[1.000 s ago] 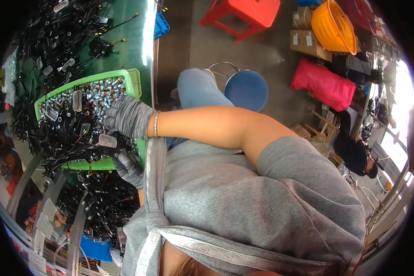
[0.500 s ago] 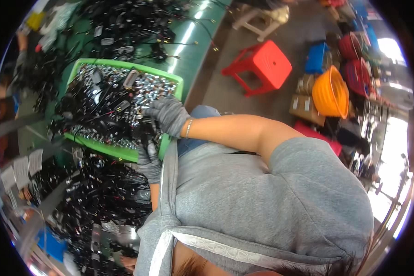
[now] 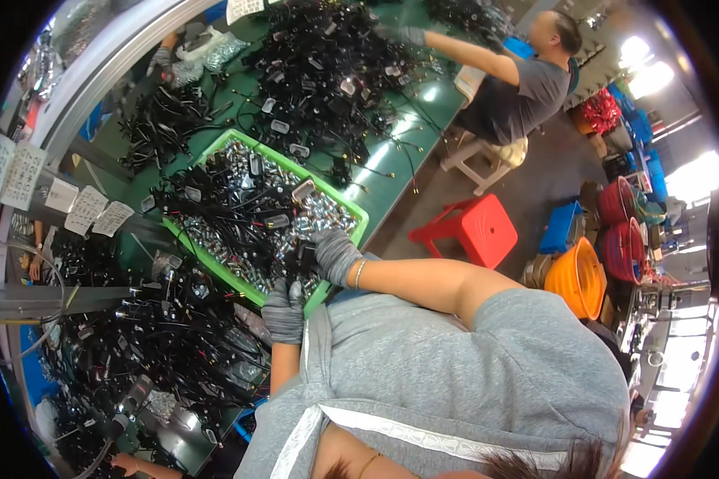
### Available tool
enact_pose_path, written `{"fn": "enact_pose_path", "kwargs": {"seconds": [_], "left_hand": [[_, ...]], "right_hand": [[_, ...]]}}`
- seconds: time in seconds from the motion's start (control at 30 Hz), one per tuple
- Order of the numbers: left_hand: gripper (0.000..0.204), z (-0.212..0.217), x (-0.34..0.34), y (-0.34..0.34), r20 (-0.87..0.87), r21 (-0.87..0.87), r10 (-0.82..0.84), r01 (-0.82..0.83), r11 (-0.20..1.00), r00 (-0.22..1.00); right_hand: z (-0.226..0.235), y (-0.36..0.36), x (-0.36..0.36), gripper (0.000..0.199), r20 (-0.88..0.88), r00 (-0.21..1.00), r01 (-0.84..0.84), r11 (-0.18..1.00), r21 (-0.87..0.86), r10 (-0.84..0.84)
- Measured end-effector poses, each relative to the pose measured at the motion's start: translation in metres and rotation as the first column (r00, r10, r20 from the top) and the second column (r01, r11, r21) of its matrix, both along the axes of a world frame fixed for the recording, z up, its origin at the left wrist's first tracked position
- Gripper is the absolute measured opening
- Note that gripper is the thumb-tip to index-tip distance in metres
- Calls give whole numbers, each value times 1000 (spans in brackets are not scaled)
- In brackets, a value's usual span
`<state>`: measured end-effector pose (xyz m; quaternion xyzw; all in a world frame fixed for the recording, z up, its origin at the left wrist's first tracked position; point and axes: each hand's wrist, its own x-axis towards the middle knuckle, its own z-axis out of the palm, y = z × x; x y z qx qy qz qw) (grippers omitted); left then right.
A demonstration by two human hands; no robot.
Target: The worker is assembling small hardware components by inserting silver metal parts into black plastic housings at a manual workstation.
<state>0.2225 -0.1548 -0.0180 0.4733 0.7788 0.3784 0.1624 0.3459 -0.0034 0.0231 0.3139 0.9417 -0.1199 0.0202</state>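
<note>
A green plastic tray (image 3: 363, 231) in front of me holds many small shiny metal parts (image 3: 327, 214) and a tangle of black cables (image 3: 240, 209) with small rectangular pieces among them. My right hand (image 3: 337, 255), in a grey knit glove, is over the tray's near right corner, its fingers curled on a small black cable piece (image 3: 306, 254). My left hand (image 3: 283, 318), gloved too, sits at the near rim, close to the right one. Its fingers are bent together by the dark cables; what they hold is too small and dark to make out.
Black cable heaps cover the green table (image 3: 391, 164) beyond the tray and to its left. Across the table sits a co-worker (image 3: 511, 88). A red stool (image 3: 475, 230), an orange basket (image 3: 575, 278) and a blue bin (image 3: 562, 226) stand at right. Paper notes (image 3: 96, 211) hang on a frame at left.
The view has swung, so the tray and both hands appear lower and further right, and the co-worker has come into sight. Both hands stay at the tray's near corner.
</note>
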Motion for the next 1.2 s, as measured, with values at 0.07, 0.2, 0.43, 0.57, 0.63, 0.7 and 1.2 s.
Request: {"fn": "enact_pose_path", "kwargs": {"seconds": [0.07, 0.2, 0.43, 0.57, 0.63, 0.7, 1.2], "left_hand": [[50, 4, -1, 6, -41, -10, 11, -12, 1000, 999], [45, 14, -7, 13, -234, -114, -4, -24, 993, 972], [37, -6, -11, 19, -118, 85, -20, 30, 996, 993], [31, 4, -15, 10, -156, -3, -43, 44, 999, 987], [31, 5, -10, 15, -196, 76, -12, 28, 997, 980], [33, 6, -16, 15, -165, -37, -50, 45, 998, 985], [31, 9, -14, 16, -210, 44, -67, 78, 996, 975]], "right_hand": [[7, 6, 0, 31, 2, 998, -66, 997, -33, 66], [11, 8, 1, 31, -21, 997, -76, 997, -16, 75], [18, 7, 0, 44, 80, 995, -51, 987, -150, 63], [12, 4, 2, 43, -30, 997, -76, 994, -75, 74], [8, 5, 6, 41, -62, 995, -82, 995, -66, 78], [-3, 6, 6, 40, -111, 991, -75, 995, -58, 69], [-2, 4, 8, 28, -226, 971, 61, 996, -63, -74]]}}
